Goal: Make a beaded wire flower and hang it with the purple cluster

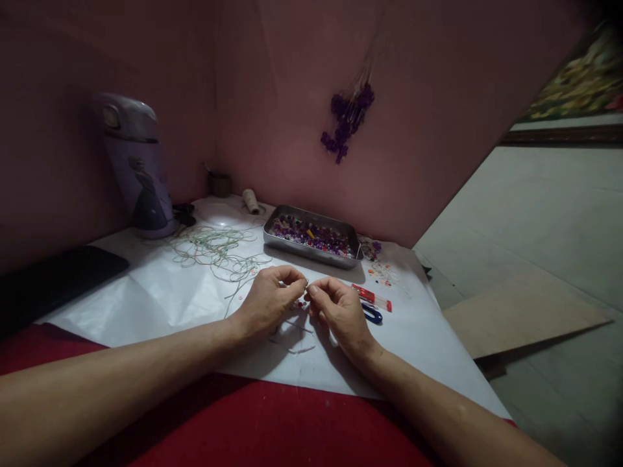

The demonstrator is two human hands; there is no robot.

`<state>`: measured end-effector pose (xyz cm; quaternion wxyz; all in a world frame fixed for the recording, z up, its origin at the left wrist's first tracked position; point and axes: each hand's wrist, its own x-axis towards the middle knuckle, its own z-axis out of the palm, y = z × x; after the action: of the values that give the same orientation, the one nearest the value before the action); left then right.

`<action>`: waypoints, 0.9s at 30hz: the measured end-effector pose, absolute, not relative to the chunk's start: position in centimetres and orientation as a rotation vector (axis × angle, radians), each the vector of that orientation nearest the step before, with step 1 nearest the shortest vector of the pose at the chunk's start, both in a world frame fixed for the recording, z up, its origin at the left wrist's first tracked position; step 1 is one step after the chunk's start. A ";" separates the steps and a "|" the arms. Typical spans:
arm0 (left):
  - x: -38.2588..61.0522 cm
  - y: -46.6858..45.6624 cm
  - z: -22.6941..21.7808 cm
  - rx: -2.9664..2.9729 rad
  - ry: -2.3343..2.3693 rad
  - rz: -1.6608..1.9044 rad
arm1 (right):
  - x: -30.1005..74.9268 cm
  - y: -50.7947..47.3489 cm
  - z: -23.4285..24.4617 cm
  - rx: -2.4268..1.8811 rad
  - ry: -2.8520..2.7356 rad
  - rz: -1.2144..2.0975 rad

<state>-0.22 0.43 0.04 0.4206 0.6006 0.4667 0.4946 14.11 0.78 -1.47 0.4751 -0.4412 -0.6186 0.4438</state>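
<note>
Above the white paper, my left hand (272,295) and my right hand (338,311) meet with fingertips almost touching. Both are closed in a pinch on a thin beaded cord, mostly hidden by the fingers. A few small red and pale beads (300,304) hang just under the fingertips. Pale cord ends (296,351) trail over the paper below. Close to my right hand lie a red case with a clear end (372,297) and a dark blue looped handle (372,314), partly covered by the hand.
Behind my hands stands a metal tray (314,253) of mostly purple beads. Tangled greenish cord (214,250) spreads at left, near a lilac bottle (139,168). Loose beads (382,275) lie right. A thread spool (250,201) sits at the back. Purple bead strands (348,120) hang on the wall.
</note>
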 end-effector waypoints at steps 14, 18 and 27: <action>-0.3 0.5 -0.5 1.827 1.341 1.377 | 14.0 0.8 -1.3 -1.043 -1.486 1.140; -0.3 0.4 -0.3 1.795 1.329 1.376 | 14.0 0.8 -1.3 -1.016 -1.509 1.134; -0.2 0.5 -0.5 1.724 1.256 1.324 | 14.1 0.9 -1.6 -1.019 -1.517 1.123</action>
<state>-0.18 0.46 -0.53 0.3103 0.6527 0.4756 0.5015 14.12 0.90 -1.57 0.4778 -0.4173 -0.6212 0.4600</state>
